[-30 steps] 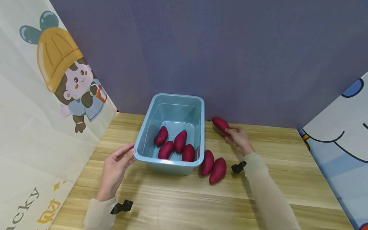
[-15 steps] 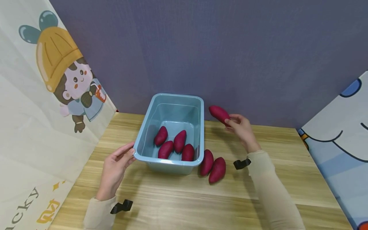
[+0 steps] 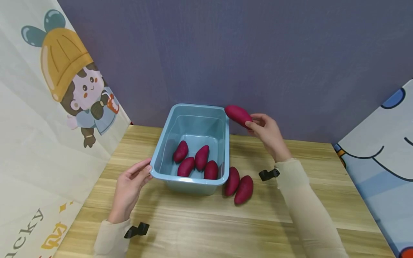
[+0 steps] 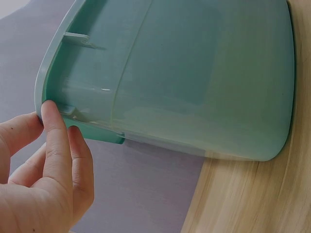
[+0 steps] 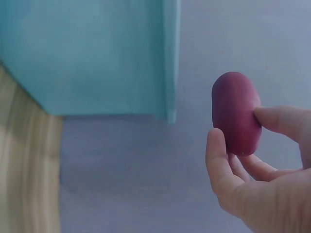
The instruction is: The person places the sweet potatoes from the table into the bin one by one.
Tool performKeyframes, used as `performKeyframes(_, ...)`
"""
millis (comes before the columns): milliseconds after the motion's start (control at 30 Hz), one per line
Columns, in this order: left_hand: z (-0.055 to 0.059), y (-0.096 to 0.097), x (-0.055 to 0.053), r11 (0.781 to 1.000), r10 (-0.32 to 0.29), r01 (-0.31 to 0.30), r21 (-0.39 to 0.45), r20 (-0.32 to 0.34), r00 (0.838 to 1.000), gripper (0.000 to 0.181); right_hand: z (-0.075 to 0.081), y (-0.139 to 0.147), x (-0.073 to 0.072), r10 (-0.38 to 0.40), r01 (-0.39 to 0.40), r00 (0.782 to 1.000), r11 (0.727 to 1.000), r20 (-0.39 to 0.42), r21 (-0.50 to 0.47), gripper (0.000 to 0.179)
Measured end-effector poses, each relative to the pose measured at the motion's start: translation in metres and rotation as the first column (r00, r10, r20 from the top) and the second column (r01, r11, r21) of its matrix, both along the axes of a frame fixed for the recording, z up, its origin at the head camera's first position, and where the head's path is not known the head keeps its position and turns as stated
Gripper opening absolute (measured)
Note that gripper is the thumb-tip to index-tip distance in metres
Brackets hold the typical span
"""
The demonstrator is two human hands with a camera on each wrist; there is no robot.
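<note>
My left hand (image 3: 130,188) pinches the near left corner of a light blue plastic bin (image 3: 190,182); the left wrist view has thumb and fingers at its rim (image 4: 43,77). Several purple-red sweet potatoes (image 3: 202,157) lie on the bin's floor. My right hand (image 3: 267,134) holds another sweet potato (image 3: 238,114) by one end, between thumb and fingers. Its free tip overlaps the bin's far right rim in the head view. Seen from the right wrist, this sweet potato (image 5: 235,114) is raised above the level of the bin's rim (image 5: 171,63).
Two more sweet potatoes (image 3: 244,190) rest side by side on the wooden table (image 3: 206,225), just right of the bin. A purple-grey wall (image 3: 274,64) rises behind the table. Printed cloth panels (image 3: 29,118) stand on both sides.
The right hand has lifted the sweet potato off the table's back right and carried it up and left to the bin's rim. The left hand stays at the bin's corner.
</note>
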State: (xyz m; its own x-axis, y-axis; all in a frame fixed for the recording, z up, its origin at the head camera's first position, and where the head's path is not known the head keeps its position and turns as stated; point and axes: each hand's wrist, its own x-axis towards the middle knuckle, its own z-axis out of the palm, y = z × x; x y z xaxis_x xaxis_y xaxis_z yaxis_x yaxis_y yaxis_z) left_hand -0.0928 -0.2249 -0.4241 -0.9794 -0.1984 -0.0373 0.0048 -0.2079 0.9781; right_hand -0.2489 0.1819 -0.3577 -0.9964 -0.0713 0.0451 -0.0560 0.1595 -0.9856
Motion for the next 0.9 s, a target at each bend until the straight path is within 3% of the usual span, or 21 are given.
performKeyframes(433,-0.001,0.004,-0.004,1.0,0.01,-0.01,-0.003,-0.001,1.0,0.046,0.043,-0.064,-0.025,0.068,-0.063,0.997,0.993,-0.04,0.096,0.046)
performKeyframes(667,0.001,0.006,-0.003,1.0,0.012,-0.012,-0.004,-0.006,1.0,0.043,0.047,-0.107,-0.033,0.107,-0.106,0.994,0.991,-0.001,0.082,0.045)
performKeyframes(900,0.0,0.009,-0.005,1.0,0.025,-0.025,-0.003,-0.015,1.0,0.045,0.04,-0.136,-0.039,0.123,-0.126,0.991,0.99,0.054,0.058,0.043)
